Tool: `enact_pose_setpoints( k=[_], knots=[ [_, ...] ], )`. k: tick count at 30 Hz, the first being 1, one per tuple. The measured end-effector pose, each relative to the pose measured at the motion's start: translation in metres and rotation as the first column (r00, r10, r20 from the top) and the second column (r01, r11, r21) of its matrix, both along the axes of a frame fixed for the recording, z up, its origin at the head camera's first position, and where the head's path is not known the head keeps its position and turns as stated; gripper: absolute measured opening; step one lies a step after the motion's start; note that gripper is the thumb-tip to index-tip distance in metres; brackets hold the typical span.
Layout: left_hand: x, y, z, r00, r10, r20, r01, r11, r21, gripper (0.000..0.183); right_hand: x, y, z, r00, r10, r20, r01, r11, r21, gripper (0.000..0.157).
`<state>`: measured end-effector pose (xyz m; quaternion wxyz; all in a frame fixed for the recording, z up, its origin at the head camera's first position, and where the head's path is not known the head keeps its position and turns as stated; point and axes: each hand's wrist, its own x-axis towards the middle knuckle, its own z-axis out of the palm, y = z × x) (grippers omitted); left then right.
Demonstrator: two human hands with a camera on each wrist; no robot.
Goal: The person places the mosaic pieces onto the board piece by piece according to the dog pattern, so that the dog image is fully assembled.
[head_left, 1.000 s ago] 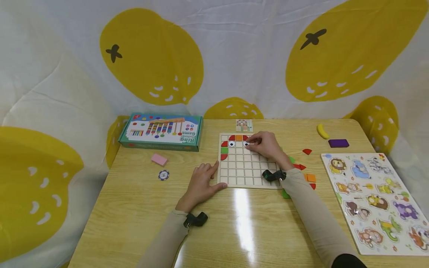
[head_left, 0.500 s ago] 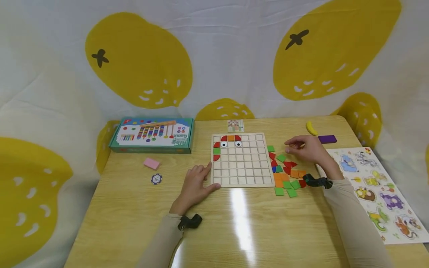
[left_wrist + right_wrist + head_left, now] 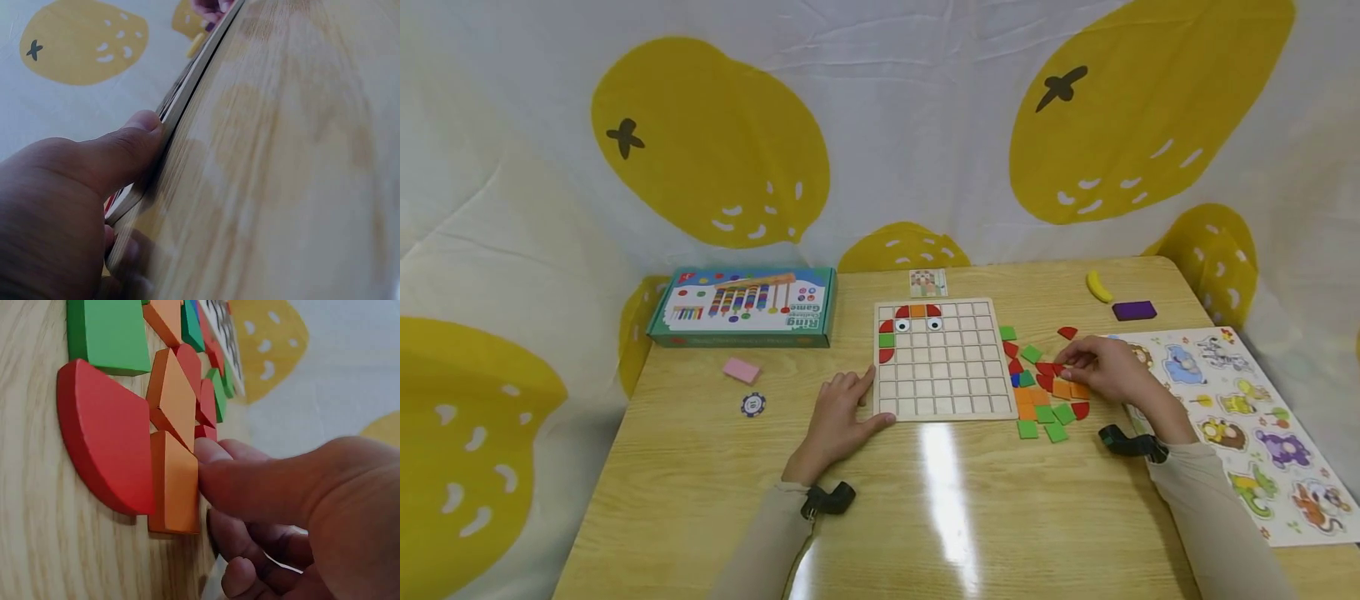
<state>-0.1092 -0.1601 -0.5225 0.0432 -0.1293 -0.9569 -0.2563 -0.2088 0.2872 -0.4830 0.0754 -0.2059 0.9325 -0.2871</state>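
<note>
The square wooden grid board [image 3: 953, 392] lies mid-table, with red, orange and green tiles and two eye tiles [image 3: 902, 326] in its upper left cells. My left hand [image 3: 838, 414] rests at the board's near left corner, thumb along the front edge and index finger along the left side. To the board's right, my right hand [image 3: 1105, 368] reaches into the loose tiles. Its thumb and fingertips are right at a red tile [image 3: 205, 431] beside an orange tile [image 3: 179, 482]; I cannot tell whether they pinch it.
A ring game box [image 3: 741, 308], a pink block [image 3: 742, 370] and a poker chip [image 3: 752, 405] lie left. Behind the board is a picture card [image 3: 928, 283]. At right are a toy banana [image 3: 1099, 287], a purple block [image 3: 1133, 311] and an animal puzzle board [image 3: 1243, 492].
My right hand has left the eye tile at the top of the board, swung right, and come down among the loose tiles. The left hand stays at the board's corner.
</note>
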Motion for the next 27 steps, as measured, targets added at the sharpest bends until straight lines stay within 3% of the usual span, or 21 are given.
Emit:
enact_pose_setpoints(
  k=[6, 14, 17, 20, 24, 27],
  knots=[
    [0.001, -0.002, -0.001, 1.000, -0.003, -0.014, 0.003, 1.000, 0.007, 0.090, 0.000, -0.004, -0.005, 1.000, 0.013, 0.012, -0.013, 1.000, -0.004, 0.022],
    [0.002, -0.003, -0.003, 1.000, 0.001, -0.021, -0.001, 1.000, -0.016, 0.088, -0.002, -0.011, -0.006, 1.000, 0.018, -0.014, -0.017, 1.000, 0.015, 0.014],
    [0.003, -0.003, -0.003, 1.000, -0.002, -0.027, 0.001, 1.000, -0.013, 0.089, -0.005, -0.018, -0.003, 0.995, 0.011, -0.097, -0.017, 0.998, -0.067, 0.019],
    [0.002, -0.003, -0.003, 0.999, -0.002, -0.036, 0.002, 1.000, -0.016, 0.089, -0.013, -0.037, 0.005, 0.989, -0.035, -0.141, 0.004, 0.977, -0.213, 0.023],
    [0.001, -0.003, -0.003, 0.999, -0.001, -0.041, 0.001, 1.000, -0.023, 0.089, -0.031, -0.080, 0.014, 0.994, -0.075, -0.075, 0.041, 0.922, -0.384, 0.021],
    [0.001, -0.003, -0.002, 0.999, -0.008, -0.039, 0.007, 1.000, -0.022, 0.089, -0.045, -0.116, 0.015, 0.997, -0.057, -0.050, 0.031, 0.909, -0.415, 0.021]
  ],
)
